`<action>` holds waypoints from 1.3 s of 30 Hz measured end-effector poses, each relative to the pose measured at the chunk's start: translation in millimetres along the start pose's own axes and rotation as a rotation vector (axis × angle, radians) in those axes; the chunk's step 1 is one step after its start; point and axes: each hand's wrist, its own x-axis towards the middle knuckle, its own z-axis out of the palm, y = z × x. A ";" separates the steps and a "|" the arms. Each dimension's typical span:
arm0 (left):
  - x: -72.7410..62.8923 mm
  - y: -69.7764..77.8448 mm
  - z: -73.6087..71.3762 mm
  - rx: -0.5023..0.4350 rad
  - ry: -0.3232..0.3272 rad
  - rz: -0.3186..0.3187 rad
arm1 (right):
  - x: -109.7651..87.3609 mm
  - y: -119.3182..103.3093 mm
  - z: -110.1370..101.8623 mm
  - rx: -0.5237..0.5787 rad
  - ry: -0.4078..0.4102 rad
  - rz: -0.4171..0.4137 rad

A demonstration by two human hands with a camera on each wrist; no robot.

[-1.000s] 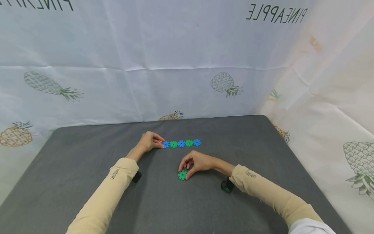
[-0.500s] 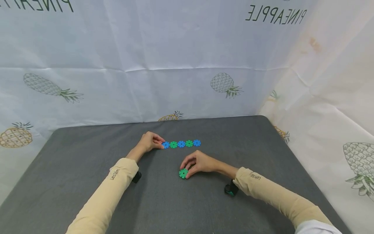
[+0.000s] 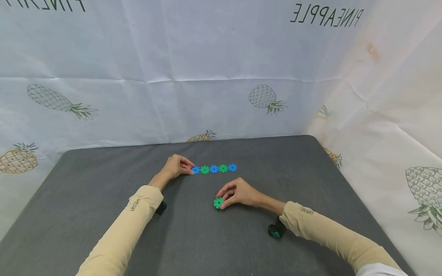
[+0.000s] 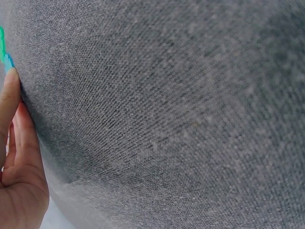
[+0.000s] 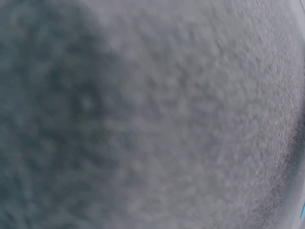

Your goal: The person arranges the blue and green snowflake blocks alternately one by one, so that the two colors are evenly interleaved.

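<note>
A straight row of notched plastic discs, alternating blue and green, lies on the dark grey table. At its left end my left hand (image 3: 173, 167) pinches a blue notched disc (image 3: 196, 170) between thumb and fingers; in the left wrist view the thumb tip touches this blue disc (image 4: 8, 62). The row's other end is a blue disc (image 3: 233, 168). Nearer to me, my right hand (image 3: 243, 193) pinches a separate green notched disc (image 3: 218, 203) by its right side, with its flat face towards me. The right wrist view shows mostly grey cloth, without the hand.
The grey cloth-covered table (image 3: 193, 241) spreads around both hands. Behind it and to the right hang white curtains (image 3: 207, 46) printed with pineapples. A black wrist camera (image 3: 277, 229) hangs below the right wrist, close above the table.
My right hand has shifted slightly right and away from me with the green disc. My left hand and the row have stayed in place.
</note>
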 end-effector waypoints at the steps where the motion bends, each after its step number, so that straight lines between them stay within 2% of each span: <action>1: -0.1 0.1 -0.1 0.001 0.000 0.001 | -0.6 0.1 0.4 -0.004 0.002 0.000; 11: -1.7 1.4 -0.9 -0.003 -0.002 0.003 | -8.3 -2.1 7.0 0.061 -0.009 -0.004; 24: -1.3 -0.7 -1.0 -0.010 -0.005 0.004 | -19.2 -7.0 18.4 0.126 0.037 -0.028; 39: -2.7 -0.4 -0.5 -0.013 -0.003 0.013 | -35.6 1.2 10.3 0.134 0.109 -0.006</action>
